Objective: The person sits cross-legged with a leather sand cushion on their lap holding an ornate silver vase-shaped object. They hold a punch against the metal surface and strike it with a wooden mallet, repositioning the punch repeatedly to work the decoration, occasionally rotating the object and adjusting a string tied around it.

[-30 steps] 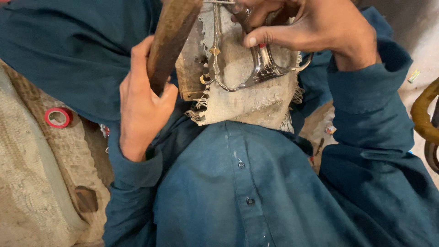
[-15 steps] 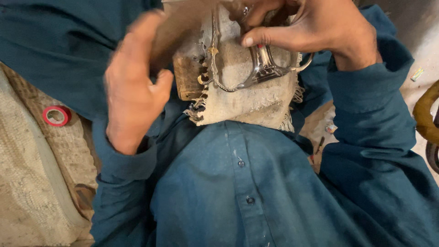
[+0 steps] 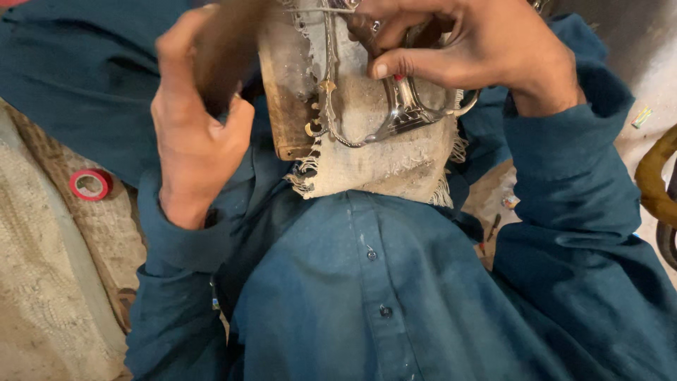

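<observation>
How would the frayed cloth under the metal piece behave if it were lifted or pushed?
The cloth would probably be floppy: it drapes over the wooden block and its frayed edges hang loose. It looks light and thin. It would likely slide or bunch when pushed, since only the metal piece, pinned by the right hand, presses on it.

Soft even daylight, mild shadows, motion blur on the left hand (image 3: 194,134).

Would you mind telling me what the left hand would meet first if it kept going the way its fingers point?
Probably the brown wooden block beside the left hand; motion blur leaves depth unclear.
</observation>
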### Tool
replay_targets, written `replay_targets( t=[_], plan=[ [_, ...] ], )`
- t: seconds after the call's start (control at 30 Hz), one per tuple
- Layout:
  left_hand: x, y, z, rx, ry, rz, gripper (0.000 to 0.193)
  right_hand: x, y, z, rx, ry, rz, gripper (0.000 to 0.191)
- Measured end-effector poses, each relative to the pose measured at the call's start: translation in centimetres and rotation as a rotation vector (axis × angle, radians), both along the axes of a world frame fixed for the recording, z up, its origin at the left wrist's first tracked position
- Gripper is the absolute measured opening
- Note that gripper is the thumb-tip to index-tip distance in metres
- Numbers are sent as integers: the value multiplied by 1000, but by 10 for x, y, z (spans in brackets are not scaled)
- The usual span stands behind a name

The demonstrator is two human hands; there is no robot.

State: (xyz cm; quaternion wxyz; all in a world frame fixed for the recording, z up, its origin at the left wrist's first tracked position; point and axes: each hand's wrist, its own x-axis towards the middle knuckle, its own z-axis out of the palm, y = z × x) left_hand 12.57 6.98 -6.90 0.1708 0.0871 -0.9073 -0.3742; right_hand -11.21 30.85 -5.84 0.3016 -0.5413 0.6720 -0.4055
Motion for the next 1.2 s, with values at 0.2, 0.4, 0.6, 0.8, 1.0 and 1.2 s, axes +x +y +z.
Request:
replay_targets(
  t=[0.2,0.4,0.6,0.8,1.0,1.2],
  plan=[
    [-2,0,-2,-15,-4,42,68,-1,3,-3,-10,23,-1,44],
    [-5,0,1,-45,7,32,68,-2,1,-1,-21,38,13,43],
    [-7,-1,2,-20,-15,17,69,-3,-1,6,-23,25,40,38],
    [-6,-2,-4,-63,-14,-2,72,-5,-4,7,-94,103,75,37],
    [-6,-3,-6,-73,27,-38,71,-6,-8,10,-58,-48,52,39],
    [-10,-2,0,-131,53,5,70,-15,-14,16,-55,107,122,41]
  ],
)
